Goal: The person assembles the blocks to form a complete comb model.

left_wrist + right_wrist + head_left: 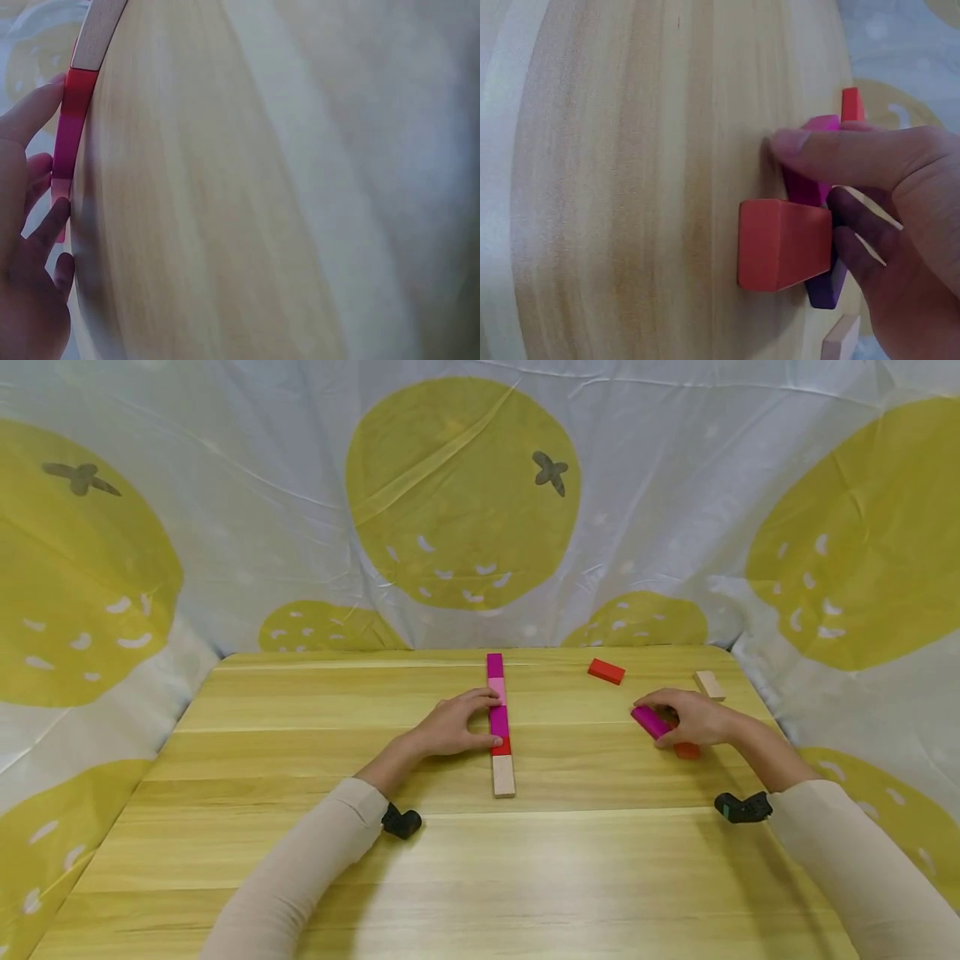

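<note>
A straight row of small blocks lies on the table: a magenta block (495,665) at the far end, then a pink block (499,687), another magenta block (499,722), a red block (504,747) and a plain wood block (503,777) nearest. My left hand (453,723) touches this row, thumb at the red block and a fingertip at the pink one. On the right, my right hand (697,716) pinches a loose magenta block (649,722) between thumb and fingers. An orange-red block (784,244) and a dark purple block (826,289) sit close to that hand.
Farther back on the right lie a loose red block (606,672) and a plain wood block (709,686). The wooden table (570,877) ends at a white sheet (637,510) with yellow fruit prints, hanging behind it and at both sides.
</note>
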Available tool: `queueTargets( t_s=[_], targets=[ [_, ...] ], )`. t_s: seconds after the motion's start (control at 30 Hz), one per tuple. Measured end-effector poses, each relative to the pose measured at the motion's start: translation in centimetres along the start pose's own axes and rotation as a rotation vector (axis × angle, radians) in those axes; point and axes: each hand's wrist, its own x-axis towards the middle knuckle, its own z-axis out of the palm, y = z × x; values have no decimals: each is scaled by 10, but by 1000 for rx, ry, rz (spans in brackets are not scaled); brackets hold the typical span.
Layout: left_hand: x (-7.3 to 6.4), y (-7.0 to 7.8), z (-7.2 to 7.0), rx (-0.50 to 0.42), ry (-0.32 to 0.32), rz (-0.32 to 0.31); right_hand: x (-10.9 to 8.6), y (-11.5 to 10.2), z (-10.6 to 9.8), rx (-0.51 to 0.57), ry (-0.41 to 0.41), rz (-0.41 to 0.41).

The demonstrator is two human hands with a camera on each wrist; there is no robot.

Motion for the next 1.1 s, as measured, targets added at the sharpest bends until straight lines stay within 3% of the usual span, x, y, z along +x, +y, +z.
queueTargets(
  t_s=[0.2, 0.57, 0.77, 1.1],
  targets=[
    [1, 1, 0, -11, 5, 3, -2, -3, -3, -69, -24, -36],
    [1, 0, -2, -13, 4, -4, 2, -5, -2, -67, 30, -34],
    [0, -1, -2, -25, 0, -8, 7, -17, -2, -100, 25, -19],
    [-1, -1, 0, -25, 5, -14, 15, -41, 5, -95, 57, -92]
  ],
)
